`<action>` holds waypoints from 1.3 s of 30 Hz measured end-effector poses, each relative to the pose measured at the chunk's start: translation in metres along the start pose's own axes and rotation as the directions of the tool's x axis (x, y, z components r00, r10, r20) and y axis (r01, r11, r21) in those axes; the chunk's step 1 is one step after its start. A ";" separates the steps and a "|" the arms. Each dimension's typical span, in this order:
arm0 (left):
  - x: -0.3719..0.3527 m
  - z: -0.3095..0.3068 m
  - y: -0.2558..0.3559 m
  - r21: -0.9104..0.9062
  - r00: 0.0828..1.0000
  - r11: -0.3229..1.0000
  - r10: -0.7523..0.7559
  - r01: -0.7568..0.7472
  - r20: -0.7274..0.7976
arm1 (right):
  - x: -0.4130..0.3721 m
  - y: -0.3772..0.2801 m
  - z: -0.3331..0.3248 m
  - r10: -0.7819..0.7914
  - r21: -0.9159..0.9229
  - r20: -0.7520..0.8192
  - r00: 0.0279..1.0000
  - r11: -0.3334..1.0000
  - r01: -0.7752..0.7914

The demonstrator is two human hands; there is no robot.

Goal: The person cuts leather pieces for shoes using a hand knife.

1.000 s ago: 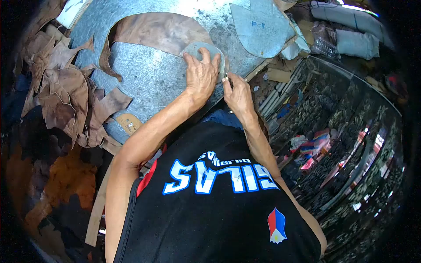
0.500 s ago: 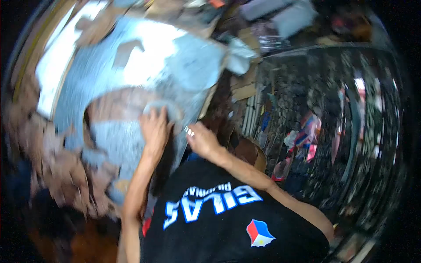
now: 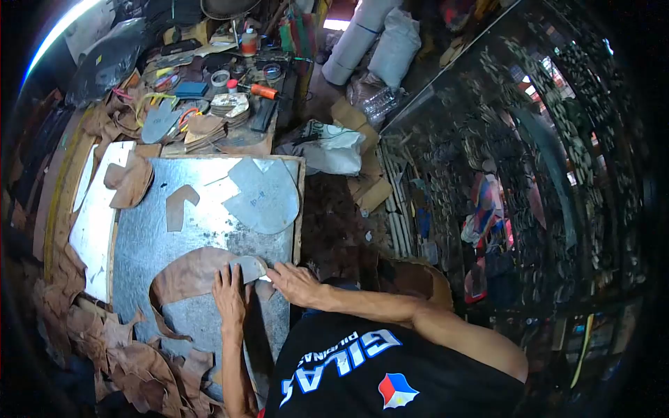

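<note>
A piece of brown leather [image 3: 188, 276] lies on a grey metal-topped board [image 3: 139, 237]. My left hand [image 3: 229, 292] rests on it with its fingers spread, pressing a small grey template [image 3: 249, 267] near the leather's right end. At that end, my right hand [image 3: 294, 283] is closed around a small tool whose pale tip shows by the template's edge; the rest of the tool is hidden in the fingers. Farther up the board lie a rounded grey template [image 3: 263, 198] and a small angular brown piece [image 3: 182, 207].
Beyond the board, a bench holds stacked cut pieces [image 3: 205, 131], an orange cylinder [image 3: 264, 91] and tape rolls. Leather scraps [image 3: 139, 362] heap at the lower left. White plastic bags [image 3: 334, 148] lie right of the bench; a dark rack [image 3: 516, 167] fills the right side.
The head view has tilted up and steadied, so the bench beyond the board now shows. Both hands remain at the small template and the leather's right end.
</note>
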State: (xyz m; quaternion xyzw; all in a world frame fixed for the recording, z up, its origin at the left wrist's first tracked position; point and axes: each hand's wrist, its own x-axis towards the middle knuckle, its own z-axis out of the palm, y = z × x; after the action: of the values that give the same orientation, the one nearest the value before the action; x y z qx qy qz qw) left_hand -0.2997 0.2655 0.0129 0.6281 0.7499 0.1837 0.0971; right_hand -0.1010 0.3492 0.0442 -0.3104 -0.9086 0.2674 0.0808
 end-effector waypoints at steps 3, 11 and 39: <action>0.002 0.004 -0.013 0.025 0.999 0.999 0.038 -0.038 -0.004 | 0.000 0.000 -0.011 0.031 0.145 -0.008 1.000 0.989 -0.029; -0.010 -0.006 0.012 -0.014 0.999 1.000 0.023 -0.024 -0.033 | 0.006 0.013 -0.019 0.353 0.732 0.478 0.804 0.344 -0.587; 0.002 -0.006 -0.005 -0.104 0.991 0.987 -0.130 0.126 -0.041 | -0.005 0.010 -0.042 0.438 0.711 0.540 0.719 0.219 -0.668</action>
State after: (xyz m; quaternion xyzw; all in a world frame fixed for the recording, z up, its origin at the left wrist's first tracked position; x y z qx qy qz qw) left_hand -0.3072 0.2654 0.0165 0.5683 0.7805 0.2298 0.1227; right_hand -0.0789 0.3711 0.0739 -0.4935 -0.4630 0.7359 0.0236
